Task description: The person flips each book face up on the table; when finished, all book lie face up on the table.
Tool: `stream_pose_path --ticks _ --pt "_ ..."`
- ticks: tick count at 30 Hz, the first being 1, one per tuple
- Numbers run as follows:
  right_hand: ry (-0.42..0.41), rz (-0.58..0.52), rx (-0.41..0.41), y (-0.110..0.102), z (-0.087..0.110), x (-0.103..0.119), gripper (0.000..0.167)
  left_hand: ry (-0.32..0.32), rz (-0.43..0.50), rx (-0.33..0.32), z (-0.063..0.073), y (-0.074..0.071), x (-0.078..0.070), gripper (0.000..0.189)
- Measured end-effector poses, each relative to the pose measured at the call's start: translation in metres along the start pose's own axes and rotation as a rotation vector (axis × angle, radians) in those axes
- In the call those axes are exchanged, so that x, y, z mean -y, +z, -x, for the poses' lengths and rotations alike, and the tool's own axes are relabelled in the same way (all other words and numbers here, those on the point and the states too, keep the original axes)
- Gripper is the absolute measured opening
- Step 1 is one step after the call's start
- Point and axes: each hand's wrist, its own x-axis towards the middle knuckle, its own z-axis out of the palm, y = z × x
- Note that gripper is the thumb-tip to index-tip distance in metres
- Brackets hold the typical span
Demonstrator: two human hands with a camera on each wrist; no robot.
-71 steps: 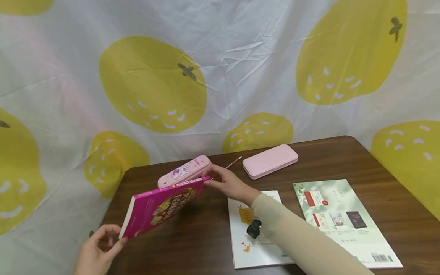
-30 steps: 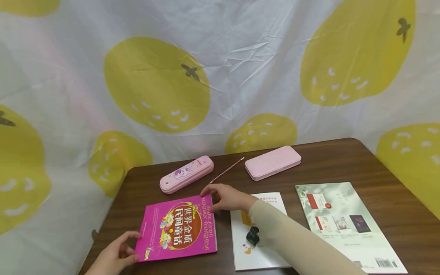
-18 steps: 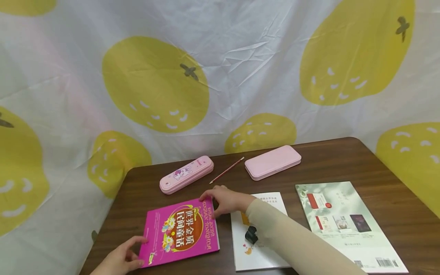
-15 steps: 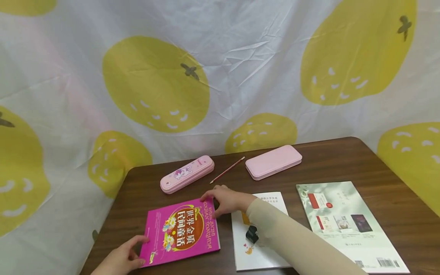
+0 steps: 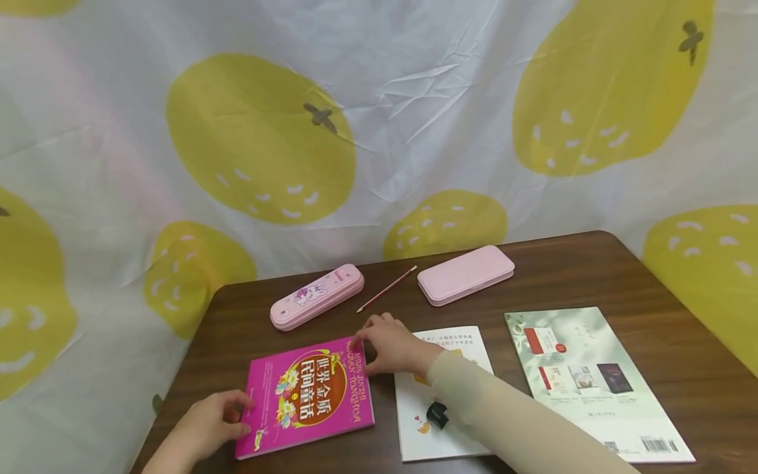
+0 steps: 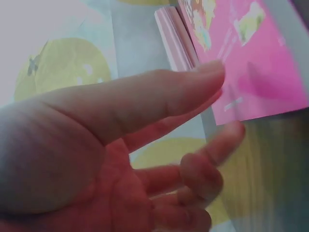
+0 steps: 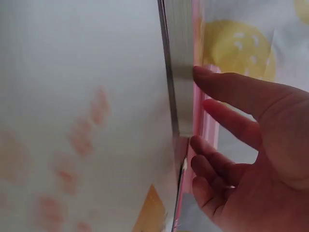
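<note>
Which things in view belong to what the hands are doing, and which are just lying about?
Likely in use:
pink book
left hand and right hand, at its edges

Apparently lying about:
rabbit case
plain case
pencil
white book
green book

Magenta rectangular paper book [image 5: 304,398]: glossy, smooth
Dark brown wood-grained worktop [image 5: 568,283]: smooth, low sheen
Plain pale pink oblong case [image 5: 466,275]: smooth, satin
Green-and-white rectangular paper magazine [image 5: 592,401]: slight gloss
White fruit-print cloth backdrop [image 5: 385,131]: creased, faintly shiny
</note>
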Motion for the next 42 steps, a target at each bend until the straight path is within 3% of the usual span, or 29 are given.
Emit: stream_pose_path --ticks 4,9,15,22,30,34,42 --pt "-0.011 0.055 -0.006 0.003 0.013 0.009 0.042 0.082 -0.024 -0.074 -0.013 -0.010 -0.001 0.027" --pt "0.010 0.046 0.003 0.008 0.029 0.019 0.036 0.166 -0.018 -0.121 -0.038 -0.019 0.001 0.025" --pt "0.024 0.047 0.002 0.017 0.046 0.032 0.034 0.212 -0.032 -0.127 -0.059 -0.019 0.012 0.026" --pt "0.050 0.072 -0.012 0.017 0.064 0.044 0.038 0.309 0.008 -0.125 -0.076 -0.015 0.025 0.024" --pt "0.027 0.219 -0.090 0.025 0.070 0.053 0.036 0.244 0.021 -0.051 -0.084 -0.019 0.029 0.030" --pt "0.017 0.277 -0.118 0.029 0.067 0.053 0.039 0.243 0.034 -0.056 -0.084 -0.018 0.029 0.030" --pt "0.027 0.286 -0.136 0.028 0.063 0.051 0.037 0.200 0.053 -0.095 -0.073 -0.012 0.032 0.030"
